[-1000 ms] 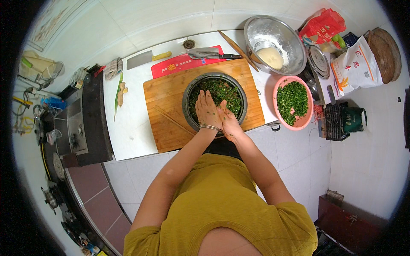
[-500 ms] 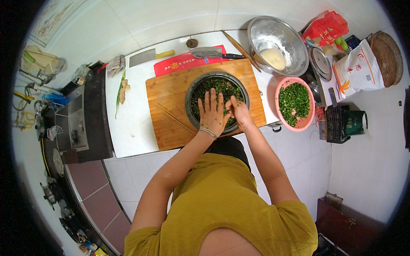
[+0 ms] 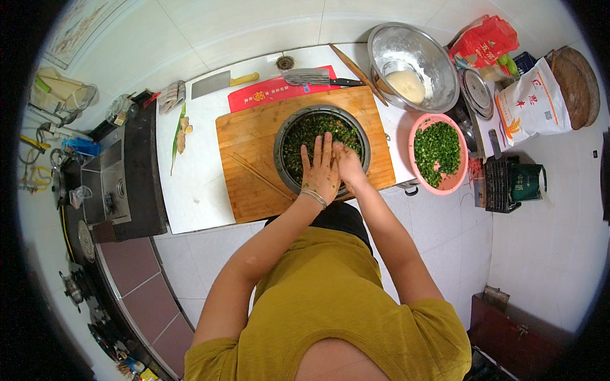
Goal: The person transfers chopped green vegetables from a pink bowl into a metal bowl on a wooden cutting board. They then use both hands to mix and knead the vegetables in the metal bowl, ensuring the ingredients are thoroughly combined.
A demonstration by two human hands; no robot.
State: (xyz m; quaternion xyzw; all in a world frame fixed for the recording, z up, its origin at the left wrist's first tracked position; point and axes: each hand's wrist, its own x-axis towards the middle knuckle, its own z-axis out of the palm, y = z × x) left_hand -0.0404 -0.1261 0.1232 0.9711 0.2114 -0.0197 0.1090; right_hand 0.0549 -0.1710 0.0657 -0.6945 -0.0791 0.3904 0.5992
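A dark round bowl [image 3: 286, 136] of chopped green filling [image 3: 311, 130] stands on a wooden cutting board [image 3: 251, 136]. My left hand [image 3: 319, 170] lies flat with fingers spread on the filling at the bowl's near side, a bracelet on its wrist. My right hand [image 3: 348, 164] presses into the filling right beside it, touching the left hand, its fingers curled down into the greens. Bits of green stick to both hands. A pair of chopsticks [image 3: 260, 176] lies on the board left of the bowl.
A pink bowl of chopped greens [image 3: 436, 151] sits right of the board. A steel bowl with dough [image 3: 412, 66], a rolling pin [image 3: 358, 73], two cleavers [image 3: 222, 82] [image 3: 314, 77] and a red mat [image 3: 267, 96] lie behind. A flour bag [image 3: 532, 105] stands far right; a sink [image 3: 108, 184] is left.
Both hands stayed in the bowl, shifting from a closed-together press to the left hand spread flat and the right hand digging in beside it.
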